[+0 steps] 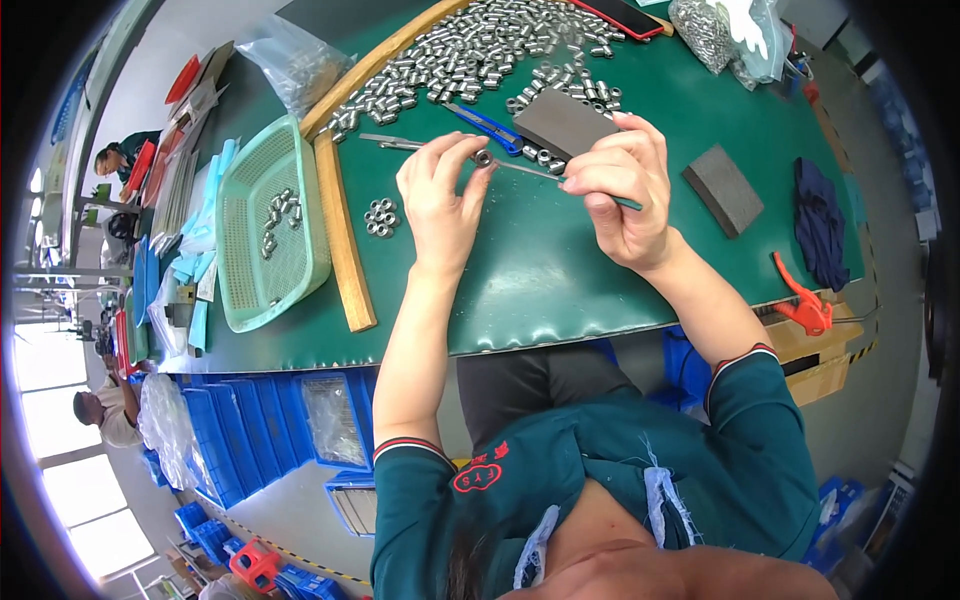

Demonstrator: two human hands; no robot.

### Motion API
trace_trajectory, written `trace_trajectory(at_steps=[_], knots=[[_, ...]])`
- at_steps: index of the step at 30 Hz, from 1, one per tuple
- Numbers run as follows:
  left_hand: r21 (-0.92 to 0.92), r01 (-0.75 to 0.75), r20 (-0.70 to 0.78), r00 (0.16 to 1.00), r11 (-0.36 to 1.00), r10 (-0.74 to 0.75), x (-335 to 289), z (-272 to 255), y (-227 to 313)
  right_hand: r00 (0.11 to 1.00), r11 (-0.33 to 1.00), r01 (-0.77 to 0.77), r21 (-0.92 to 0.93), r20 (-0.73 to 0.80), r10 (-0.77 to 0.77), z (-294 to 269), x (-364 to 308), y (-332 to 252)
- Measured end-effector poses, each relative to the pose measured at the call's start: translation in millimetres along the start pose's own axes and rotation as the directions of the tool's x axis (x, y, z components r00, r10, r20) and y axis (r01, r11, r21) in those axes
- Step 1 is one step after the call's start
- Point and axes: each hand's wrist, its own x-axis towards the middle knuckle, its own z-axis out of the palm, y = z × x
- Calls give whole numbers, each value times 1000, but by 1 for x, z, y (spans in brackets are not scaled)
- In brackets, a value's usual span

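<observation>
My left hand [440,190] pinches a small metal sleeve [483,158] between thumb and fingertips, its round open end showing. In my right hand [630,185] is a thin metal hand tool [528,171] with a greenish handle end, its narrow tip pointing left at the sleeve. Whether the tip enters the bore is too small to tell. Behind my hands lie a blue utility knife [485,128] and a dark grey block [560,122]. Another slim metal tool [385,141] lies partly hidden behind my left hand. A small cluster of sleeves [381,217] stands left of that hand.
Many metal sleeves [470,50] are heaped at the back, bordered by wooden strips [345,240]. A green basket [318,240] holding several sleeves stands left. On the right are a second grey block [723,190], a dark cloth [820,225] and an orange-handled tool [803,300].
</observation>
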Motion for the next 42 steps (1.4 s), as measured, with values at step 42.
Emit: trace_trajectory(at_steps=[42], knots=[[-94,-79,-122,990,992,67,-3,6,5,990,990,136,28,-38,-135,1,-6,-6]])
